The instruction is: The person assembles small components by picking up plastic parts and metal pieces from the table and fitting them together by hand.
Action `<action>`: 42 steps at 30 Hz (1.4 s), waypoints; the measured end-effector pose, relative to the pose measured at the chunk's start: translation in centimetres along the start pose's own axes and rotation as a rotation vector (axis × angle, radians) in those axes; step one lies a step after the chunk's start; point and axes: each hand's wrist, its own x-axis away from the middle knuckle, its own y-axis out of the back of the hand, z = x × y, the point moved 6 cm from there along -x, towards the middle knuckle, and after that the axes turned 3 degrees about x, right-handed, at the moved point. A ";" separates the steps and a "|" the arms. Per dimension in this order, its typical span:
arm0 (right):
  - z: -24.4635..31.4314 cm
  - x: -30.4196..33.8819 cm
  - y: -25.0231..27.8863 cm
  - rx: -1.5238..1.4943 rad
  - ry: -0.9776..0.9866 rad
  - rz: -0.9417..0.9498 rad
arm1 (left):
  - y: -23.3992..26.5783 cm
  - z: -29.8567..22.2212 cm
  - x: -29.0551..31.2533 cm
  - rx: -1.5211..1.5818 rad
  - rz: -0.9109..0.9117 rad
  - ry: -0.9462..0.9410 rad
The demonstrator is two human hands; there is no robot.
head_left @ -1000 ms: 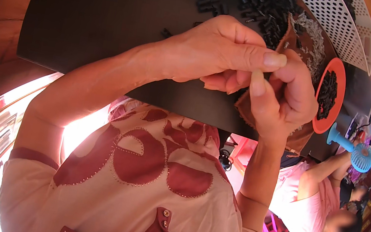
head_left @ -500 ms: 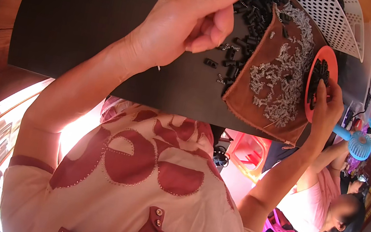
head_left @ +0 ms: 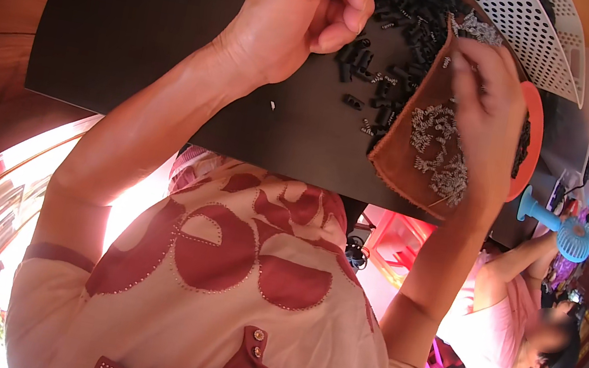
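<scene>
My left hand (head_left: pixel 300 16) hovers over the black table (head_left: pixel 144 8) at the edge of a pile of small black parts (head_left: pixel 411 15). Its fingers are curled toward the thumb, and I see nothing between them. My right hand (head_left: pixel 484 115) lies across a brown cloth mat (head_left: pixel 402 152) covered with several small metal springs (head_left: pixel 433 134). Its fingertips reach the springs at the mat's far end. Whether they pinch one is hidden.
An orange dish (head_left: pixel 531 147) with black parts sits under my right hand's outer side. A white perforated basket (head_left: pixel 531 29) stands at the far right. A blue hand fan (head_left: pixel 566 228) lies beyond the table edge, where another person in pink sits.
My hands were together in front of me. They separated: the left went to the black parts pile, the right went to the orange dish and then onto the springs.
</scene>
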 end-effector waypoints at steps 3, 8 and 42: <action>2.1 -1.2 -2.8 -0.043 0.208 0.060 | 0.8 -0.1 -0.1 0.011 0.015 -0.030; 3.0 -1.7 -5.1 0.143 0.229 0.156 | 1.0 -0.8 -0.3 0.031 0.031 -0.112; 4.1 -2.4 -3.5 -0.164 0.189 0.153 | 1.3 -0.4 -0.5 0.026 -0.032 -0.031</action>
